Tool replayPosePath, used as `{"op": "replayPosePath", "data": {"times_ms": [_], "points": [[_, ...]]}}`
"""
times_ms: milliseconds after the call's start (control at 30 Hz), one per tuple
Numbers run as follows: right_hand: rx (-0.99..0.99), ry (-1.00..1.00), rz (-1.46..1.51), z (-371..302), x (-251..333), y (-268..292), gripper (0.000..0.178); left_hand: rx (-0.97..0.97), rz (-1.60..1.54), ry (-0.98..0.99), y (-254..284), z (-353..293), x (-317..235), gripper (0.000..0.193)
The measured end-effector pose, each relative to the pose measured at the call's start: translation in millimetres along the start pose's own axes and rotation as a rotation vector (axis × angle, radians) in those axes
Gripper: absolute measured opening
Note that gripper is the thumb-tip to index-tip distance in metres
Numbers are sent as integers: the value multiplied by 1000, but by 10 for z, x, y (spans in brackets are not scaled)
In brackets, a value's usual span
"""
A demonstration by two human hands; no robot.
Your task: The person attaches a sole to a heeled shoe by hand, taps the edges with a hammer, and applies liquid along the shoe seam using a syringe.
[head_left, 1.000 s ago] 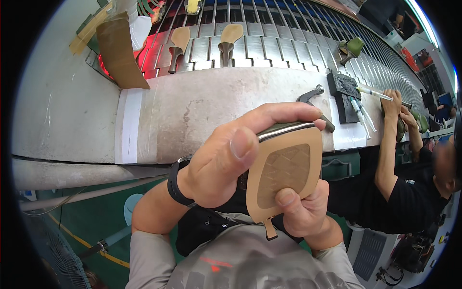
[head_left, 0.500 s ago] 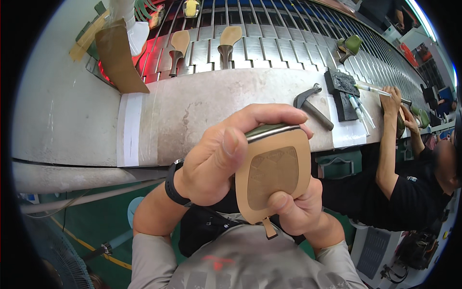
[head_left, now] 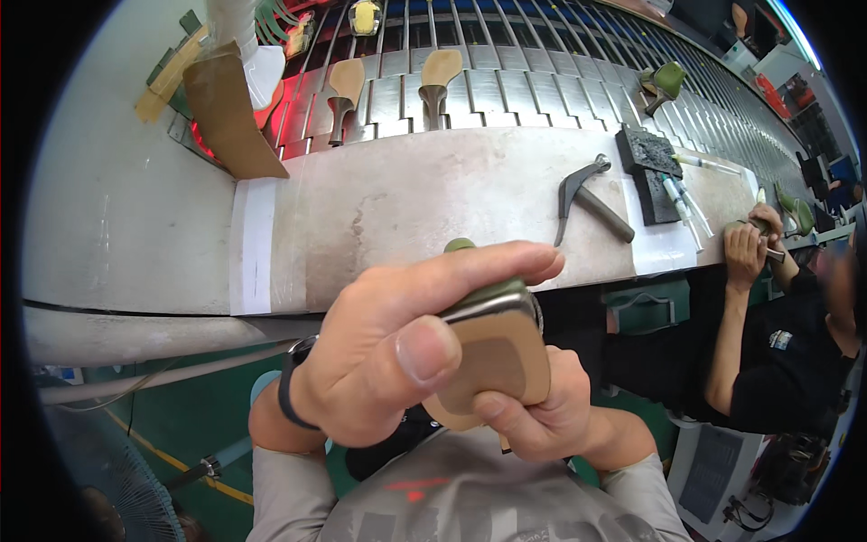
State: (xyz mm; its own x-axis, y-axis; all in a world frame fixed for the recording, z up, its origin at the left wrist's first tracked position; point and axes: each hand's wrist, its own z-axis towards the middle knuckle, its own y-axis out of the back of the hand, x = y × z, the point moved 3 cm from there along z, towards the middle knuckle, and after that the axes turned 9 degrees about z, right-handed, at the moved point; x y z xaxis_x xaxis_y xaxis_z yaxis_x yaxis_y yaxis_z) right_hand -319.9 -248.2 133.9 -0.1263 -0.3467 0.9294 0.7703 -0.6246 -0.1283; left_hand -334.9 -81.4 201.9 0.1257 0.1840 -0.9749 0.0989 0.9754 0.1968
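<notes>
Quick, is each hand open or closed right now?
Left hand: fingers stretched over a green shoe; can't tell if it's gripping.
Right hand: closed, holding that same shoe.

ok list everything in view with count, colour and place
bench: one, pale grey, centre
conveyor: one, metallic, beyond bench
upturned shoes: two, tan undersides, on conveyor
green shoes: at least two, right
hammer: one, dark, on bench
blocks: two, black, right of hammer
syringes: three, clear, by blocks
cardboard: one, brown, upper left
fan: one, dark, lower left
nearest worker: one, black shirt, right
held shoe: one, green and tan, lower centre
left grip: one, bare, at shoe's left
right grip: one, bare, on shoe's right
</notes>
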Motion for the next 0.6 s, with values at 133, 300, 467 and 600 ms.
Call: {"op": "replayPosePath", "data": {"times_ms": [133, 300, 467, 600], "points": [[-6, 28, -68, 2, -18, -122, 13, -2, 28, 154, 70, -189, 15, 114], [41, 126, -189, 30, -68, -251, 15, -65, -17, 168, 107, -267, -26, 62], [36, 71, -235, 82, 30, -208, 14, -50, -70, 202, 169, -166, -66, 49], [-93, -152, 78, 172, 94, 9, 19, 12, -549, -77, 217, 90, 298, 60]]}}
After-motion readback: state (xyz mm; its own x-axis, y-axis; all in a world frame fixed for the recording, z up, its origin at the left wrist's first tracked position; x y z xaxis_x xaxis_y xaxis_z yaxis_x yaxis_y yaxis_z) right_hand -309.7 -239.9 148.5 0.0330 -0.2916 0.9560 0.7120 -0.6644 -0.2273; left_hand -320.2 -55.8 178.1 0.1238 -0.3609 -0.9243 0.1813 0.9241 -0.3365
